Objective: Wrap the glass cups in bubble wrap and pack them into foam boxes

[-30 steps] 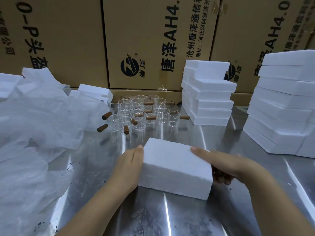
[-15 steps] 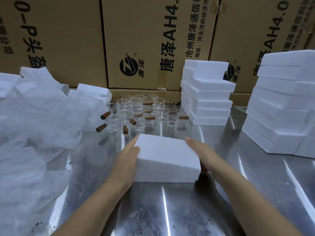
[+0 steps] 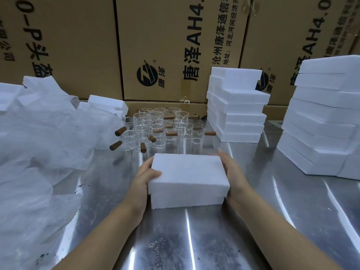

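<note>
Head view first, says One: where is the box, and who has it?

Other: One white rectangular foam box [image 3: 187, 172] sits near and central on the shiny steel table [image 3: 272, 221], with its long axis running left to right. It lies squarely between the hands. The left hand [image 3: 145, 178] holds the left end with its thumb lapped over the top edge. The right hand [image 3: 231, 172] lies flat against the right end, fingers straight (its thumb is hidden).

One: So neither hand is nearer?

Other: Both touch it. A seam along the near face suggests a lid on a base, so I judge the coming move goes straight up from the two ends.

One: And the cups?

Other: The clear glass cups with brown wooden handles [image 3: 155, 117] cluster just beyond the box, a little left. I count ten handles, but the bodies overlap, so take that loosely. One heap of crumpled translucent plastic wrap [image 3: 48, 133] lies left, nearer the left hand.

One: Spare boxes?

Other: Two piles: a middle foam stack [image 3: 237, 106] and a right foam stack [image 3: 321, 117], with three brown cardboard cartons [image 3: 175, 45] behind.
</note>
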